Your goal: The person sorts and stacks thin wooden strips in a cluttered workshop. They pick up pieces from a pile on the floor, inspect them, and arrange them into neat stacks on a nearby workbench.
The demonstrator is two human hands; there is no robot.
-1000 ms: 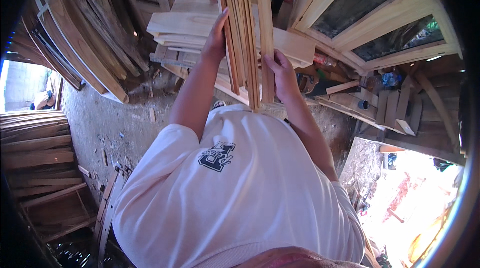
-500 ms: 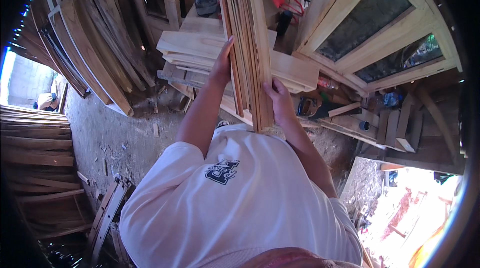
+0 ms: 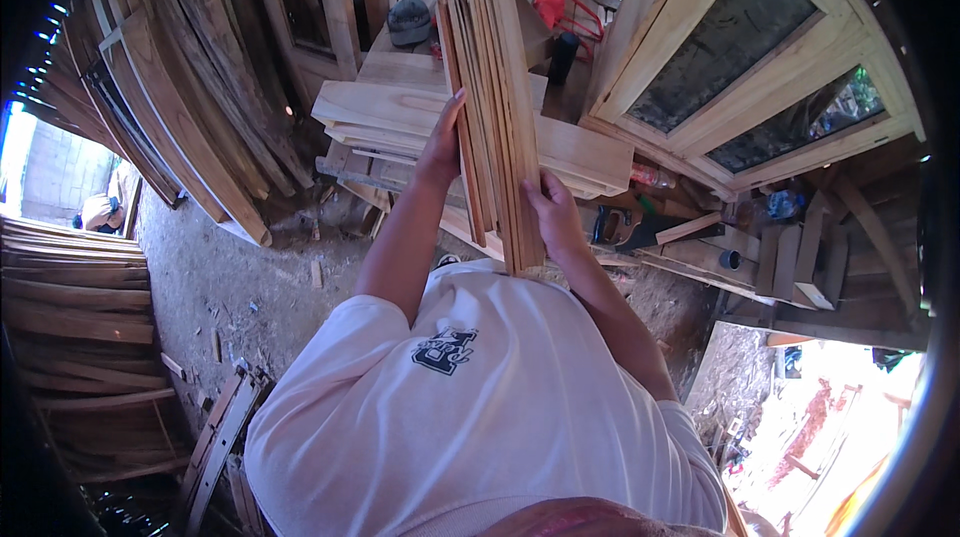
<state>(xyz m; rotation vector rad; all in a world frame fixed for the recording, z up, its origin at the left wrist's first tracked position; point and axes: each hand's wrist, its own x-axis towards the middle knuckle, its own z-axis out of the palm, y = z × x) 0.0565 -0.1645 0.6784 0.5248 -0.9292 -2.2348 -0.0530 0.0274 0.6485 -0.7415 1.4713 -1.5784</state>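
Observation:
A bundle of long, thin wooden slats (image 3: 497, 117) stands on end in front of my chest, its upper end leaning away from me. My left hand (image 3: 443, 144) is closed on the bundle's left side, thumb pointing up along it. Lower down, my right hand (image 3: 553, 214) grips the right side, with the thumb against the nearest slat. The fingers of both hands are partly hidden behind the wood. Behind the slats, a stack of pale planed boards (image 3: 385, 115) lies across a workbench.
A grey cap (image 3: 410, 21) and a dark cylinder (image 3: 563, 59) sit at the bench's far side. To the right are a handsaw (image 3: 630, 228) and a wooden frame with dark panes (image 3: 735, 47). Stacked planks (image 3: 80, 307) line the left; curved boards (image 3: 180, 87) lean behind them.
The slats and both my hands sit slightly lower in the picture, and the view has shifted a little. The grip of both hands looks the same.

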